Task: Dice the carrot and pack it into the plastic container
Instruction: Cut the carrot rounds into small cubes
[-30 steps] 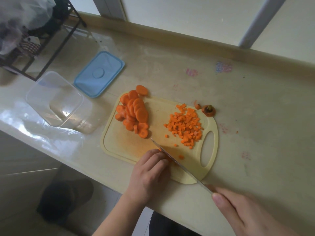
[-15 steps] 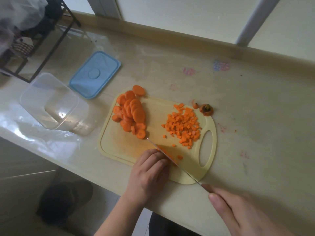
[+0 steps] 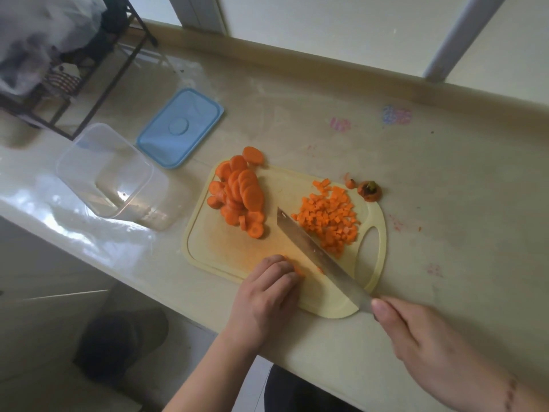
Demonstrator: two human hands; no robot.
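Head view shows the knife (image 3: 319, 257) turned since half a second ago: its blade, then seen nearly edge-on beside the left fingers, now shows its broad flat side and lies against the near edge of the diced carrot (image 3: 328, 217), with the tip reaching further up the cutting board (image 3: 225, 248). The right hand (image 3: 416, 331) grips the handle at the board's near corner, thumb pressed along the base of the blade. The left hand (image 3: 267, 292) stays curled on the near part of the board, fingertips pressing down on a small bit of carrot that peeks out beside them. The carrot slices (image 3: 237, 194) lie heaped at the board's far left corner, unmoved. The plastic container (image 3: 104, 171) stands open on the counter (image 3: 445, 173) left of the board, with the blue lid (image 3: 179, 127) just behind it. The carrot top (image 3: 369, 190) lies just off the board's far right corner.
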